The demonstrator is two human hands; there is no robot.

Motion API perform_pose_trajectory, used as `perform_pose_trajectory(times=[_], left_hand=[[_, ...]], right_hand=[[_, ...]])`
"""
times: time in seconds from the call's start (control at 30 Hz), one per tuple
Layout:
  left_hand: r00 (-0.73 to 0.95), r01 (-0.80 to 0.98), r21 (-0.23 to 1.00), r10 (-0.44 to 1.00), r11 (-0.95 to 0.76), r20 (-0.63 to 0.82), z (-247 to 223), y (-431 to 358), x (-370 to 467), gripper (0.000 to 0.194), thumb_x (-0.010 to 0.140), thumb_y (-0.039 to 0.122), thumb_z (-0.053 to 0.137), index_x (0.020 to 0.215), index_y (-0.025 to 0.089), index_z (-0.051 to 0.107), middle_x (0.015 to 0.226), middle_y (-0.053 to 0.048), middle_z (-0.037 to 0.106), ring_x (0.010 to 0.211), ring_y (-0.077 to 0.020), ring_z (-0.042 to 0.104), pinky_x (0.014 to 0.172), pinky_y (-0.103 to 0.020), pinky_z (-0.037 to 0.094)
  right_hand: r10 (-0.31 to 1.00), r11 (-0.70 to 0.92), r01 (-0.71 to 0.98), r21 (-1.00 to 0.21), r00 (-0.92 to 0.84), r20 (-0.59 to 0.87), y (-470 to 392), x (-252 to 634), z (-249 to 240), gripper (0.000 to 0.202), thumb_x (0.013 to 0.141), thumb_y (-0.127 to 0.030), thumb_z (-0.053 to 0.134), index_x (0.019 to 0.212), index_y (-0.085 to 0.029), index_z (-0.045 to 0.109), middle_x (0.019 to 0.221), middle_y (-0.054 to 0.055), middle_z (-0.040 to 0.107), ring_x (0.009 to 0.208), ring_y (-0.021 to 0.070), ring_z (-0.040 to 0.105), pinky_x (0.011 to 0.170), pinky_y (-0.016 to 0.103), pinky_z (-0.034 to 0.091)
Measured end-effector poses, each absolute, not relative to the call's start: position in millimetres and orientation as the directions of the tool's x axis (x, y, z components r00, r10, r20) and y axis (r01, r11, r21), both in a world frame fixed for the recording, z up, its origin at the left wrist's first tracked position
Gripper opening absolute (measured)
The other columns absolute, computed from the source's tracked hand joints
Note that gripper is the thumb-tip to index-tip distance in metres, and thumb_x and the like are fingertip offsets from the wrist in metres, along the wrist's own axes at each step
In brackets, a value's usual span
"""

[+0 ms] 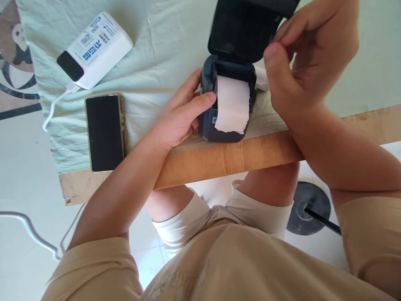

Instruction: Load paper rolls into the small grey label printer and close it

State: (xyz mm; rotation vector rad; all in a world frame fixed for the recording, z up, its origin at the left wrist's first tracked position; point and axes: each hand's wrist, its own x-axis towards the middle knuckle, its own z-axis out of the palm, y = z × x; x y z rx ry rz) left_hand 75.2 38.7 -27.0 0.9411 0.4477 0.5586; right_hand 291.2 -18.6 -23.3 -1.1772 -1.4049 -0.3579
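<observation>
I have my left hand (184, 115) around the left side of a small dark blue machine (206, 125). Its grip is closed on the machine, with the thumb over the rim, next to the paper (232, 104). My right hand (302, 56) is up on the far right. Its grip pinches the right edge of the black lid (239, 31) between thumb and fingers. The lid stands open at the far end of the machine.

The machine sits at the near edge of the counter (232, 158), in front of my lap. The paper is white and curls up out of the middle of it. Its near end and right side are torn and bumpy. Just beside the machine on the right, I can see a bit of something white (262, 78), but I cannot tell what it is.

A pale green cloth (166, 37) with lots of wrinkles covers most of the counter, and bare wood shows along the near edge. Over on the left, a phone (105, 133) lies flat with its dark screen up. Farther back on the left is a white block (103, 52) with blue writing and a black end. A white cord (52, 109) is plugged into it and hangs over the left side. Down on the floor at the right, I see a round black base (308, 208) with a black pole.
</observation>
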Motion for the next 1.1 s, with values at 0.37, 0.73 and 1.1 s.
perform_pose_trajectory(times=[0.37, 0.73, 1.1], left_hand=[[0.845, 0.015, 0.923, 0.488, 0.384, -0.217, -3.8, 44.0, 71.9, 0.041, 0.111, 0.023, 0.055, 0.151, 0.015, 0.06, 0.112, 0.002, 0.08, 0.135, -0.0318, 0.078, 0.101, -0.033, 0.064], [0.832, 0.053, 0.938, 0.504, 0.343, -0.232, -5.8, 46.2, 68.1, 0.05, 0.11, 0.035, 0.067, 0.154, 0.015, 0.059, 0.107, 0.0, 0.072, 0.103, -0.016, 0.08, 0.083, -0.022, 0.056], [0.816, -0.012, 0.905, 0.527, 0.425, -0.237, -2.9, 42.4, 70.3, 0.036, 0.11, 0.027, 0.068, 0.144, 0.016, 0.062, 0.1, 0.002, 0.071, 0.081, -0.0076, 0.069, 0.077, -0.021, 0.053]], right_hand=[[0.888, 0.289, 0.916, -0.279, -0.148, 0.435, -44.7, 292.4, 4.5, 0.016, 0.098, -0.03, 0.066, 0.097, -0.028, 0.082, 0.099, -0.001, 0.085, 0.091, 0.02, 0.08, 0.07, 0.034, 0.051], [0.99, 0.098, 0.887, -0.451, -0.04, 0.137, -47.5, 287.6, 18.7, 0.04, 0.083, -0.036, 0.074, 0.123, -0.034, 0.071, 0.105, -0.005, 0.084, 0.071, 0.0146, 0.066, 0.079, 0.034, 0.055], [0.995, 0.096, 0.847, -0.523, -0.06, 0.086, -43.9, 289.2, 18.8, 0.025, 0.082, -0.034, 0.076, 0.106, -0.032, 0.072, 0.087, -0.004, 0.074, 0.076, 0.0178, 0.07, 0.087, 0.039, 0.057]])
